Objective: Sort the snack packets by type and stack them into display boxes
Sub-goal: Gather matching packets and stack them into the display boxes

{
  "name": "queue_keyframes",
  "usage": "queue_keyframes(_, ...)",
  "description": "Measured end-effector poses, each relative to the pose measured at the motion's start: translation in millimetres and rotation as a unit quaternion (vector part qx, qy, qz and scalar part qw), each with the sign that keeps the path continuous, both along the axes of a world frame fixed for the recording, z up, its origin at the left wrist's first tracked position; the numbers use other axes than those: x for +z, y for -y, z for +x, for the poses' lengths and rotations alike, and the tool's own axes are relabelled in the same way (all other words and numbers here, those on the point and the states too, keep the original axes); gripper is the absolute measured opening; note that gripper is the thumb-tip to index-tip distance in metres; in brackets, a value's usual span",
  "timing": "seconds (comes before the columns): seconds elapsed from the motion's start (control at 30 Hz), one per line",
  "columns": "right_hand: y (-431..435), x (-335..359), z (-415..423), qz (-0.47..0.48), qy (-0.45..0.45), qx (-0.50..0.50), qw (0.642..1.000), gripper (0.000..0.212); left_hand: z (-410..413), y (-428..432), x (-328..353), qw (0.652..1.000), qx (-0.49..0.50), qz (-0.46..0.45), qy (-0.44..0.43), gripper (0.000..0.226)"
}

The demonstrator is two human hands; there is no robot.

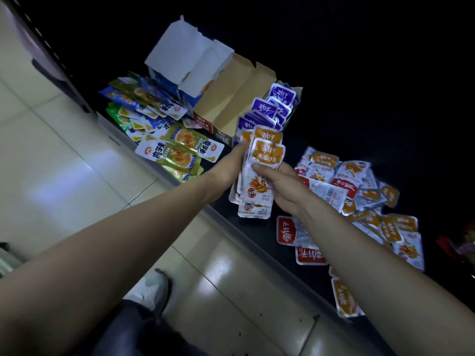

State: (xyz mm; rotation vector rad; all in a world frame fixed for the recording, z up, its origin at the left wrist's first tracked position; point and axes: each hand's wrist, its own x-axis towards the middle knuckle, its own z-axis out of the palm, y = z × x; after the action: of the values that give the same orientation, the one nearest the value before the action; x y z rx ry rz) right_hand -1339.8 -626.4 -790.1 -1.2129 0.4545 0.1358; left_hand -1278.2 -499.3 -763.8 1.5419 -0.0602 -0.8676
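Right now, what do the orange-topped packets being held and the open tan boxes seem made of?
Orange-topped snack packets: glossy plastic film, probably; glare and crimped sealed edges show. Open tan display boxes: matte cardboard, seemingly; dull brown inner flaps, creased folds.

Fanned orange-labelled packets (260, 173) upright before purple packets (279, 102) by open display boxes (232, 98), loose orange-and-red heap (359, 196) rightward.

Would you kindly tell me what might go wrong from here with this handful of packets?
1. The orange packets are fanned unevenly between the left hand and right hand; the lowest ones could slip out and drop to the floor.
2. The purple packets stand loose just beyond, so orange ones may get mixed in with them.
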Motion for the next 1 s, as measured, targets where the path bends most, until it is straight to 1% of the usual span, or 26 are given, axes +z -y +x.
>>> queue_keyframes(0.03, 1.3, 0.6, 4.2, -0.014, -0.001, -0.015, 1.000, 0.029, 6.4, -3.5, 0.7, 0.999, -0.009, 0.020, 0.044, 0.044)
queue_keyframes(0.07, 2.3, 1.0, 8.3, -0.022, -0.002, -0.033, 0.999, 0.032, 15.2, -6.2, -1.7, 0.992, -0.014, 0.061, 0.110, 0.040)
queue_keyframes(0.1, 3.4, 1.9, 12.2, -0.025, -0.002, -0.049, 0.999, 0.033, 25.6, -9.9, -5.0, 0.973, -0.014, 0.120, 0.197, 0.033)
queue_keyframes(0.13, 4.0, 3.1, 15.3, -0.025, -0.001, -0.060, 0.998, 0.032, 36.9, -15.4, -9.8, 0.937, -0.013, 0.187, 0.294, 0.028)
queue_keyframes(0.17, 4.9, 3.7, 18.4, -0.027, 0.002, -0.067, 0.997, 0.029, 48.4, -21.1, -16.1, 0.898, -0.026, 0.236, 0.370, 0.028)
queue_keyframes(0.2, 5.8, 4.0, 21.0, -0.031, 0.005, -0.070, 0.997, 0.025, 60.3, -26.5, -20.2, 0.864, -0.045, 0.265, 0.426, 0.031)
queue_keyframes(0.23, 6.3, 4.4, 23.8, -0.038, 0.008, -0.074, 0.997, 0.022, 72.6, -30.3, -26.0, 0.845, -0.065, 0.276, 0.454, 0.037)
queue_keyframes(0.3, 6.4, 3.5, 30.5, -0.045, 0.009, -0.095, 0.994, 0.020, 95.5, -34.3, -36.7, 0.836, -0.110, 0.292, 0.452, 0.050)
queue_keyframes(0.37, 5.8, 1.3, 37.9, -0.044, 0.012, -0.129, 0.991, 0.021, 117.0, -33.6, -47.9, 0.817, -0.170, 0.313, 0.453, 0.053)
queue_keyframes(0.43, 3.5, 0.4, 43.5, -0.046, 0.010, -0.154, 0.987, 0.021, 132.0, -30.7, -58.3, 0.793, -0.206, 0.316, 0.479, 0.050)
queue_keyframes(0.47, 1.8, 0.2, 45.0, -0.048, 0.009, -0.161, 0.986, 0.020, 136.5, -28.6, -60.4, 0.783, -0.209, 0.315, 0.494, 0.046)
queue_keyframes(0.57, -3.4, 0.6, 46.8, -0.058, -0.001, -0.174, 0.983, 0.030, 141.1, -24.9, -59.3, 0.742, -0.201, 0.338, 0.543, 0.024)
queue_keyframes(0.6, -4.4, 1.0, 47.4, -0.062, -0.004, -0.176, 0.982, 0.033, 140.9, -24.8, -58.3, 0.734, -0.192, 0.340, 0.556, 0.019)
queue_keyframes(0.63, -4.4, 1.4, 48.0, -0.065, -0.007, -0.178, 0.982, 0.036, 140.8, -25.2, -57.3, 0.736, -0.177, 0.336, 0.560, 0.015)
queue_keyframes(0.67, -4.3, 1.7, 48.3, -0.067, -0.010, -0.178, 0.982, 0.037, 140.5, -26.4, -57.4, 0.747, -0.158, 0.327, 0.556, 0.013)
queue_keyframes(0.73, -3.3, 2.3, 48.8, -0.069, -0.017, -0.176, 0.982, 0.039, 138.8, -29.6, -58.5, 0.788, -0.116, 0.294, 0.529, 0.013)
queue_keyframes(0.83, -1.7, 2.8, 48.5, -0.063, -0.024, -0.171, 0.983, 0.037, 135.7, -27.8, -59.5, 0.860, -0.063, 0.222, 0.456, 0.016)
queue_keyframes(0.87, -1.7, 3.4, 48.6, -0.061, -0.023, -0.170, 0.983, 0.036, 136.2, -25.6, -59.7, 0.871, -0.043, 0.215, 0.440, 0.012)
queue_keyframes(0.9, -1.9, 4.4, 48.7, -0.060, -0.022, -0.170, 0.983, 0.035, 137.9, -23.2, -59.9, 0.875, -0.023, 0.217, 0.433, 0.011)
queue_keyframes(1.0, -4.3, 6.7, 49.5, -0.059, -0.017, -0.169, 0.984, 0.029, 145.9, -20.4, -60.2, 0.885, 0.003, 0.230, 0.405, 0.032)
